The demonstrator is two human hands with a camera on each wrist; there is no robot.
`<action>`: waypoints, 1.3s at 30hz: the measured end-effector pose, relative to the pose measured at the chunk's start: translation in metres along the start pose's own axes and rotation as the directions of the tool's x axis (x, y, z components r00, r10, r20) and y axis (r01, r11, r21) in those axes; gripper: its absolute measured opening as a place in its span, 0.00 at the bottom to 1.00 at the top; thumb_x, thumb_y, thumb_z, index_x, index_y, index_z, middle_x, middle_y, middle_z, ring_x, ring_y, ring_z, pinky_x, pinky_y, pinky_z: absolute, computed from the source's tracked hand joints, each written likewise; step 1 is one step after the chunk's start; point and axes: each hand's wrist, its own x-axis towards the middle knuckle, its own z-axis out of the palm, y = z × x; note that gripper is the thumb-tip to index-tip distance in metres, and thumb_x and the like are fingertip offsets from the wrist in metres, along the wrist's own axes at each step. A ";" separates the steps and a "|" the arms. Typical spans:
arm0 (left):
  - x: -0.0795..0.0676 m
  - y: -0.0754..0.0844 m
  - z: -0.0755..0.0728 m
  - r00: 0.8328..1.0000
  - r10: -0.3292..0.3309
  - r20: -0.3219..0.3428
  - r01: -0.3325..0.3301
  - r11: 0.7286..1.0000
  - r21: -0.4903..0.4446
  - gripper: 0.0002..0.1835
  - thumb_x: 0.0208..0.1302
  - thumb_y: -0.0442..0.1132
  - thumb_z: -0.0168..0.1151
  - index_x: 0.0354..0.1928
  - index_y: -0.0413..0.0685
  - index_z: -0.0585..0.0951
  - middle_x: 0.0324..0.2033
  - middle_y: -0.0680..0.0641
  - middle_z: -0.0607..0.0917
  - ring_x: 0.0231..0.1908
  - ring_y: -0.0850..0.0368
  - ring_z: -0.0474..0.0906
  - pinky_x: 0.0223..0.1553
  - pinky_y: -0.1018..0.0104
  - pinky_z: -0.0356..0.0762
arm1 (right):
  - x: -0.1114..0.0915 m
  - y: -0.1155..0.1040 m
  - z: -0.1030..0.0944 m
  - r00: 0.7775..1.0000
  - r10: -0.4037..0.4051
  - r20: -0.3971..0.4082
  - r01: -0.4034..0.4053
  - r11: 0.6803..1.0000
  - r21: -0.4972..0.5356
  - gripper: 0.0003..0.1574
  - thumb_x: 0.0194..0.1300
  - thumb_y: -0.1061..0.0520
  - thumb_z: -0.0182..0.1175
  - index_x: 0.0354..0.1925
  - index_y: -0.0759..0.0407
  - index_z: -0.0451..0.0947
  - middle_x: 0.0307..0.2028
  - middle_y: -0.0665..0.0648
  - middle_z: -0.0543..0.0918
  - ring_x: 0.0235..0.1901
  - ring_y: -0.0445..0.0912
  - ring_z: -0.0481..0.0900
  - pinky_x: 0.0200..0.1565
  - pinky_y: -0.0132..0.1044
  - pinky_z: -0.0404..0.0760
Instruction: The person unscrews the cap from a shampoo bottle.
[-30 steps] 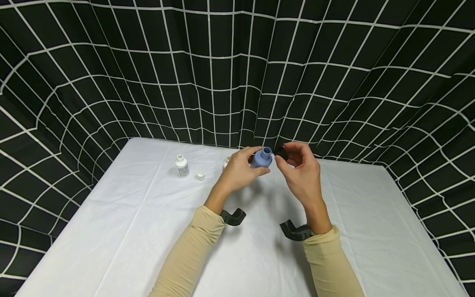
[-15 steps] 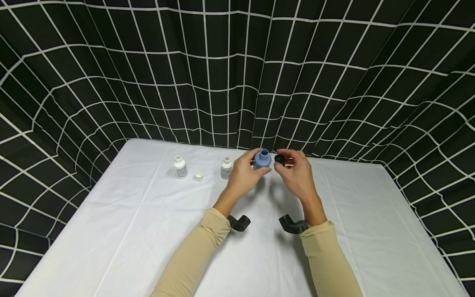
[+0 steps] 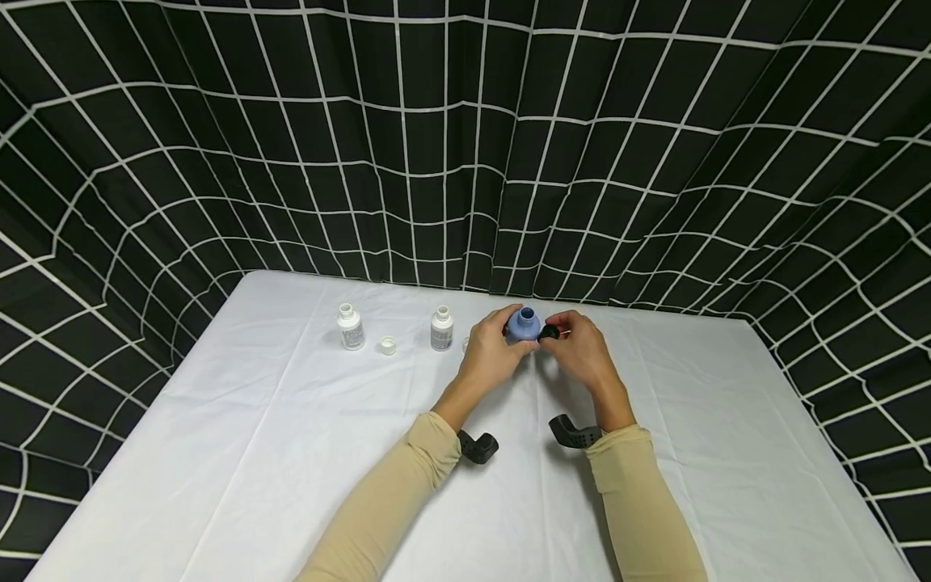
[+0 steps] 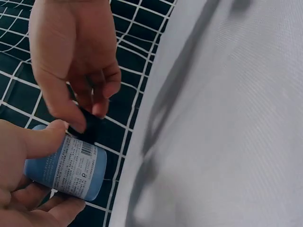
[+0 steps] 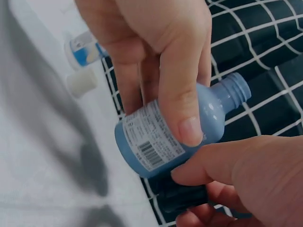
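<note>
My left hand (image 3: 489,353) grips a blue bottle (image 3: 524,323) around its body, near the back edge of the table. Its threaded neck (image 5: 232,92) is bare, and a printed label with a barcode (image 4: 87,150) runs round its side. Just right of the bottle, my right hand (image 3: 582,352) pinches a black cap (image 3: 549,332) between thumb and fingers. In the right wrist view the cap (image 5: 180,195) lies beside the bottle's lower side; whether they touch I cannot tell.
Two uncapped white bottles, one farther left (image 3: 351,327) and one nearer (image 3: 441,328), stand on the white-covered table (image 3: 291,453). A white cap (image 3: 388,345) lies between them; another (image 3: 466,344) is partly hidden by my left hand. Behind hangs a black gridded curtain (image 3: 465,145).
Both hands have come lower and closer to the table with the blue bottle and black cap. The cap has shifted from level with the neck to beside the bottle's body.
</note>
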 end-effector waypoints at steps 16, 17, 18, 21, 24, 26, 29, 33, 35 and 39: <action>-0.001 -0.015 0.009 0.999 -0.040 0.018 0.039 0.999 0.037 0.36 0.56 0.42 0.79 0.67 0.45 0.78 0.61 0.41 0.84 0.62 0.48 0.81 0.65 0.57 0.78 | 0.010 0.020 0.011 0.988 0.056 0.144 -0.044 0.996 -0.080 0.26 0.61 0.59 0.62 0.57 0.67 0.75 0.48 0.65 0.80 0.44 0.53 0.77 0.44 0.36 0.73; -0.001 -0.016 0.009 0.999 -0.042 0.021 0.042 0.998 0.038 0.36 0.55 0.43 0.79 0.67 0.45 0.78 0.61 0.41 0.84 0.62 0.48 0.81 0.65 0.57 0.78 | 0.010 0.020 0.011 0.987 0.057 0.149 -0.044 0.995 -0.084 0.26 0.61 0.59 0.62 0.57 0.67 0.75 0.47 0.65 0.80 0.43 0.53 0.77 0.43 0.36 0.73; -0.001 -0.017 0.009 0.999 -0.045 0.023 0.044 0.998 0.037 0.36 0.55 0.42 0.79 0.66 0.45 0.78 0.61 0.41 0.84 0.62 0.48 0.81 0.65 0.57 0.78 | 0.010 0.020 0.011 0.987 0.056 0.152 -0.043 0.995 -0.087 0.26 0.61 0.59 0.62 0.57 0.67 0.74 0.46 0.65 0.80 0.43 0.52 0.77 0.43 0.35 0.73; 0.000 -0.019 0.009 0.998 -0.054 0.027 0.053 0.998 0.038 0.36 0.55 0.42 0.79 0.66 0.45 0.78 0.61 0.41 0.84 0.62 0.47 0.81 0.65 0.57 0.78 | 0.011 0.021 0.012 0.986 0.052 0.159 -0.037 0.995 -0.098 0.26 0.62 0.58 0.63 0.57 0.68 0.75 0.46 0.64 0.80 0.43 0.52 0.77 0.43 0.35 0.73; 0.001 -0.021 0.010 0.997 -0.068 0.034 0.067 0.997 0.034 0.35 0.56 0.42 0.78 0.67 0.45 0.78 0.62 0.40 0.83 0.63 0.47 0.81 0.65 0.56 0.78 | 0.010 0.021 0.013 0.985 0.050 0.165 -0.035 0.995 -0.095 0.26 0.62 0.58 0.63 0.57 0.68 0.75 0.45 0.64 0.80 0.43 0.52 0.77 0.44 0.35 0.73; 0.001 -0.022 0.010 0.996 -0.081 0.045 0.080 0.996 0.030 0.35 0.57 0.42 0.78 0.67 0.45 0.77 0.62 0.41 0.83 0.63 0.47 0.80 0.66 0.56 0.77 | 0.010 0.021 0.014 0.984 0.047 0.171 -0.032 0.996 -0.085 0.26 0.62 0.58 0.63 0.57 0.68 0.75 0.45 0.64 0.80 0.43 0.52 0.77 0.44 0.35 0.73; 0.001 -0.022 0.010 0.993 -0.098 0.066 0.097 0.995 0.019 0.36 0.58 0.42 0.77 0.69 0.45 0.76 0.64 0.41 0.82 0.64 0.47 0.79 0.67 0.56 0.76 | 0.009 0.022 0.015 0.983 0.045 0.179 -0.033 0.997 -0.071 0.26 0.62 0.59 0.63 0.57 0.68 0.75 0.45 0.65 0.81 0.43 0.52 0.77 0.44 0.34 0.72; 0.003 -0.023 0.011 0.990 -0.106 0.089 0.107 0.994 -0.004 0.36 0.59 0.41 0.76 0.69 0.45 0.75 0.65 0.40 0.81 0.65 0.47 0.78 0.68 0.56 0.75 | 0.009 0.024 0.015 0.982 0.052 0.183 -0.040 0.997 -0.068 0.26 0.62 0.59 0.63 0.57 0.68 0.75 0.45 0.64 0.81 0.43 0.52 0.77 0.44 0.34 0.72; 0.003 -0.023 0.013 0.991 -0.102 0.091 0.103 0.995 -0.009 0.36 0.59 0.41 0.76 0.69 0.45 0.75 0.64 0.40 0.81 0.66 0.46 0.78 0.69 0.56 0.75 | 0.009 0.026 0.015 0.982 0.054 0.182 -0.042 0.997 -0.071 0.26 0.62 0.59 0.63 0.57 0.68 0.75 0.45 0.64 0.81 0.43 0.52 0.77 0.43 0.33 0.72; 0.003 -0.021 0.013 0.991 -0.096 0.095 0.096 0.995 0.008 0.37 0.59 0.41 0.76 0.70 0.45 0.73 0.65 0.40 0.81 0.65 0.46 0.78 0.68 0.56 0.74 | 0.009 0.027 0.015 0.982 0.054 0.181 -0.043 0.997 -0.068 0.26 0.62 0.58 0.63 0.57 0.68 0.76 0.45 0.64 0.81 0.42 0.52 0.78 0.42 0.33 0.73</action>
